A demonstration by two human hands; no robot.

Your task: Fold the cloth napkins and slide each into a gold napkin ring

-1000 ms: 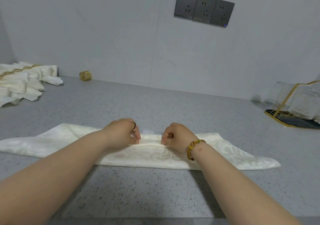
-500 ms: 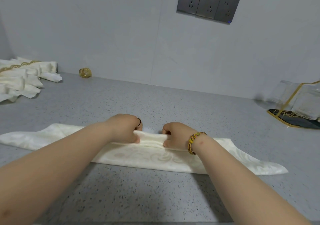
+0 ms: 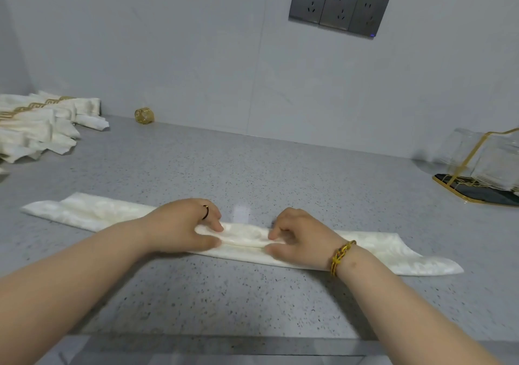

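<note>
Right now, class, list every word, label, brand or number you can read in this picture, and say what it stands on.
No readable text anywhere.
wall sockets: slots and a small blue light, no lettering visible.
gold napkin ring: pattern only, too small to show any mark.
folded napkins: gold patterned bands, not letters.
cloth napkin: woven swirls only.

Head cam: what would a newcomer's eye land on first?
The left hand and right hand pinch the middle of a long white napkin stretched across the near grey counter. A lone gold ring sits at the back left by the wall, beside a pile of folded napkins.
</note>
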